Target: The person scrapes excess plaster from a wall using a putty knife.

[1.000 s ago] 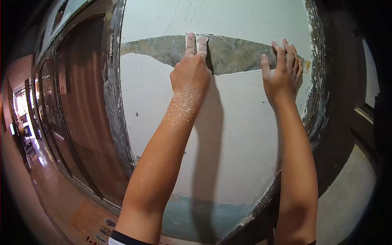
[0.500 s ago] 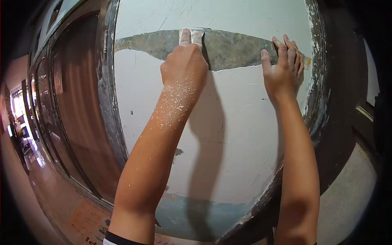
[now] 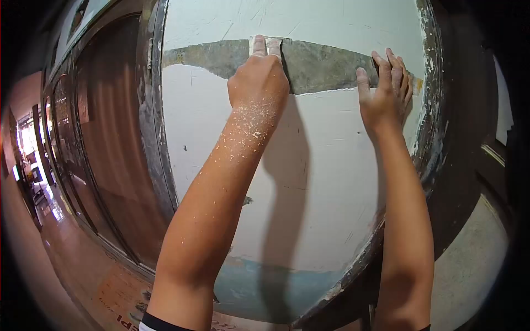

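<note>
Pressing a thin scraper blade (image 3: 268, 41) to the top edge of the bare gray strip (image 3: 323, 69) looks like the step I'm on. From afar, I see the left hand (image 3: 259, 83) gripping it with two fingers on its front; its thumb is hidden. The right hand (image 3: 388, 99) is spread on the pale panel (image 3: 342, 171), holding nothing. I'd keep the blade flat. There's room between the hands; the chipped frame (image 3: 432, 74) bounds the right.
</note>
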`<action>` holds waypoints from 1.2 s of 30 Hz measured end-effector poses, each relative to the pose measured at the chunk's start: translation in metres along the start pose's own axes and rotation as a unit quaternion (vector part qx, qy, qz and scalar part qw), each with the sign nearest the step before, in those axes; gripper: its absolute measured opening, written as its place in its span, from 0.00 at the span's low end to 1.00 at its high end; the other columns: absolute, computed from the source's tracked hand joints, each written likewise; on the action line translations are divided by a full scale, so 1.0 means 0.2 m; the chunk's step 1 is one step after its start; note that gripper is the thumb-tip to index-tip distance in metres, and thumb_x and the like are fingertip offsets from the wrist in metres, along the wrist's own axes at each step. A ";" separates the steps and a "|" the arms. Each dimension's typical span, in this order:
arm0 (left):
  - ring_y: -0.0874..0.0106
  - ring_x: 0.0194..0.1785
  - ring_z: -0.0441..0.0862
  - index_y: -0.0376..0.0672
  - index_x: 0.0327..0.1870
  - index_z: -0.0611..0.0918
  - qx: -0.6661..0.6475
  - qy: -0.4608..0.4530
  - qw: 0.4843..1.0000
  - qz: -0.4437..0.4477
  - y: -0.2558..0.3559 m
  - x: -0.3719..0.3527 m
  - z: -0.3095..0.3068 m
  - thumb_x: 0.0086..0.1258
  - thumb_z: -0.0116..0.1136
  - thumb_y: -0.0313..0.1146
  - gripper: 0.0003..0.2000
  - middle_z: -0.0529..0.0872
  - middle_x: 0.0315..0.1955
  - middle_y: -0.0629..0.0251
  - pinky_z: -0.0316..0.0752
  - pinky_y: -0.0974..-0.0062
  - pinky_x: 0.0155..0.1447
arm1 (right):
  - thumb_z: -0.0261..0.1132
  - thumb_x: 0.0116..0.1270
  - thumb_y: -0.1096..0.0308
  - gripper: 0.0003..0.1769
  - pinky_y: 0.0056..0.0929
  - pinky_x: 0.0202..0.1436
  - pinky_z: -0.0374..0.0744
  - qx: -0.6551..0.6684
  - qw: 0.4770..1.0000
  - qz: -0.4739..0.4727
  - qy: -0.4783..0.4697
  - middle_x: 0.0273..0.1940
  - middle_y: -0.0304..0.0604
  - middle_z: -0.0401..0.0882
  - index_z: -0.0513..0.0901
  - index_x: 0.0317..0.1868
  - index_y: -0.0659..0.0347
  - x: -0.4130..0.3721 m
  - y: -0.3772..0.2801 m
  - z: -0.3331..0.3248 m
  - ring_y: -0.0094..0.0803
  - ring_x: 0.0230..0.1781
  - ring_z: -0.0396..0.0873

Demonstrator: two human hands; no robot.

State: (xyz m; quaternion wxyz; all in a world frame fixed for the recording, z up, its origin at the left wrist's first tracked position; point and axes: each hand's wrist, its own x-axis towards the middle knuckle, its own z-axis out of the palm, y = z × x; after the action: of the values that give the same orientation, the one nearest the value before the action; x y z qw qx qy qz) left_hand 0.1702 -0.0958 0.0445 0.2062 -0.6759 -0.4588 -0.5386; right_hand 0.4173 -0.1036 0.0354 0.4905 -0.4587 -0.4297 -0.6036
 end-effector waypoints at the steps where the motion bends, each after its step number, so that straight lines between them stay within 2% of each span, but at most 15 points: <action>1: 0.47 0.64 0.85 0.51 0.80 0.73 0.002 0.001 1.000 -0.001 -0.01 -0.01 0.00 0.68 0.51 0.23 0.34 0.67 0.81 0.62 0.83 0.52 0.65 | 0.61 0.77 0.45 0.29 0.55 0.87 0.47 0.002 1.000 0.000 0.001 0.80 0.43 0.65 0.76 0.73 0.45 0.00 0.00 0.00 0.45 0.85 0.55; 3: 0.48 0.66 0.84 0.52 0.80 0.72 -0.004 -0.036 0.999 -0.014 -0.01 -0.02 -0.02 0.68 0.50 0.23 0.35 0.67 0.82 0.63 0.83 0.53 0.66 | 0.61 0.77 0.46 0.29 0.55 0.87 0.47 0.003 1.000 0.010 -0.004 0.80 0.43 0.65 0.76 0.73 0.44 0.00 -0.01 0.00 0.45 0.85 0.55; 7: 0.49 0.66 0.84 0.52 0.79 0.73 -0.001 0.002 1.000 0.001 -0.05 -0.03 0.03 0.68 0.50 0.22 0.34 0.66 0.82 0.64 0.83 0.53 0.66 | 0.62 0.77 0.46 0.28 0.56 0.87 0.47 0.009 1.000 0.005 0.000 0.80 0.44 0.65 0.77 0.73 0.44 -0.01 -0.01 -0.01 0.45 0.85 0.56; 9: 0.50 0.67 0.84 0.51 0.78 0.74 0.007 -0.032 0.999 -0.004 -0.04 0.02 0.00 0.68 0.50 0.22 0.34 0.67 0.82 0.63 0.83 0.53 0.66 | 0.62 0.76 0.47 0.28 0.56 0.86 0.48 0.012 1.000 0.009 0.000 0.80 0.43 0.66 0.77 0.72 0.44 0.00 -0.01 -0.01 0.45 0.84 0.56; 11: 0.50 0.66 0.84 0.51 0.78 0.75 0.012 -0.025 1.000 -0.001 -0.03 0.03 0.00 0.67 0.49 0.22 0.34 0.66 0.82 0.63 0.82 0.53 0.66 | 0.62 0.76 0.47 0.28 0.56 0.86 0.48 0.005 1.000 0.004 0.004 0.80 0.43 0.66 0.76 0.72 0.44 0.01 0.00 0.01 0.45 0.84 0.56; 13: 0.50 0.67 0.84 0.51 0.78 0.75 0.027 -0.103 0.994 -0.024 -0.03 0.00 -0.05 0.66 0.49 0.21 0.34 0.66 0.83 0.63 0.82 0.53 0.66 | 0.62 0.76 0.46 0.28 0.56 0.86 0.48 0.003 1.000 0.002 0.005 0.80 0.42 0.66 0.77 0.72 0.44 0.00 0.00 0.00 0.45 0.84 0.57; 18: 0.50 0.66 0.84 0.50 0.78 0.75 0.032 -0.107 0.994 -0.018 -0.08 0.03 -0.03 0.66 0.48 0.21 0.35 0.68 0.81 0.63 0.82 0.52 0.67 | 0.62 0.77 0.45 0.28 0.56 0.86 0.48 -0.001 1.000 0.005 0.011 0.79 0.42 0.68 0.78 0.71 0.44 -0.01 0.00 0.01 0.45 0.83 0.58; 21: 0.49 0.65 0.84 0.50 0.77 0.76 0.011 -0.084 0.996 -0.021 -0.10 0.02 -0.01 0.66 0.48 0.21 0.34 0.70 0.80 0.64 0.82 0.53 0.67 | 0.62 0.77 0.45 0.27 0.55 0.86 0.48 -0.006 1.000 -0.004 0.012 0.79 0.42 0.67 0.78 0.71 0.45 -0.01 0.01 0.01 0.46 0.83 0.58; 23: 0.50 0.65 0.85 0.51 0.77 0.76 -0.023 0.029 0.999 0.021 -0.15 -0.02 0.05 0.66 0.48 0.21 0.34 0.71 0.79 0.64 0.82 0.54 0.67 | 0.62 0.77 0.46 0.27 0.56 0.86 0.50 -0.003 1.000 -0.004 0.014 0.79 0.42 0.68 0.79 0.71 0.45 -0.01 0.00 0.00 0.46 0.83 0.58; 27: 0.49 0.63 0.85 0.49 0.71 0.82 -0.035 0.012 0.999 0.022 -0.18 0.04 0.03 0.68 0.47 0.22 0.29 0.73 0.77 0.64 0.81 0.54 0.67 | 0.64 0.76 0.47 0.26 0.56 0.85 0.52 -0.006 1.000 -0.003 0.021 0.78 0.42 0.68 0.79 0.70 0.45 0.01 0.01 0.00 0.46 0.82 0.59; 31: 0.48 0.62 0.86 0.48 0.69 0.83 -0.033 0.015 0.999 0.020 -0.20 0.02 0.02 0.68 0.48 0.22 0.27 0.74 0.76 0.63 0.81 0.54 0.66 | 0.64 0.76 0.48 0.26 0.55 0.85 0.52 0.012 1.000 -0.002 0.021 0.78 0.42 0.68 0.80 0.69 0.44 -0.01 0.01 0.00 0.47 0.82 0.60; 33: 0.47 0.61 0.85 0.46 0.68 0.84 -0.015 -0.019 1.000 0.011 -0.22 0.05 0.00 0.69 0.48 0.22 0.26 0.74 0.76 0.61 0.81 0.53 0.66 | 0.64 0.76 0.47 0.26 0.55 0.85 0.52 0.002 1.000 -0.004 0.025 0.78 0.41 0.69 0.79 0.69 0.44 0.00 0.01 0.01 0.46 0.82 0.61; 34: 0.47 0.62 0.85 0.46 0.68 0.84 -0.033 0.046 0.997 0.044 -0.23 0.05 0.00 0.70 0.48 0.22 0.26 0.74 0.76 0.59 0.80 0.53 0.67 | 0.64 0.76 0.47 0.26 0.54 0.85 0.52 0.002 1.000 0.005 0.019 0.78 0.41 0.68 0.79 0.70 0.44 -0.01 -0.01 -0.01 0.45 0.82 0.60; 36: 0.47 0.63 0.84 0.46 0.69 0.83 -0.033 0.049 0.997 0.055 -0.26 0.06 0.02 0.70 0.47 0.22 0.26 0.74 0.76 0.58 0.80 0.54 0.68 | 0.64 0.76 0.47 0.26 0.54 0.85 0.52 0.002 1.000 0.002 0.019 0.78 0.41 0.69 0.79 0.70 0.45 -0.01 0.00 -0.01 0.45 0.82 0.60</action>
State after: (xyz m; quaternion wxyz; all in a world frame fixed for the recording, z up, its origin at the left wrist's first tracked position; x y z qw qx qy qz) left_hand 0.1284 -0.0625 0.0437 0.2358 -0.6793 -0.3919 -0.5739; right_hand 0.4174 -0.1043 0.0337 0.5008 -0.4473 -0.4208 -0.6100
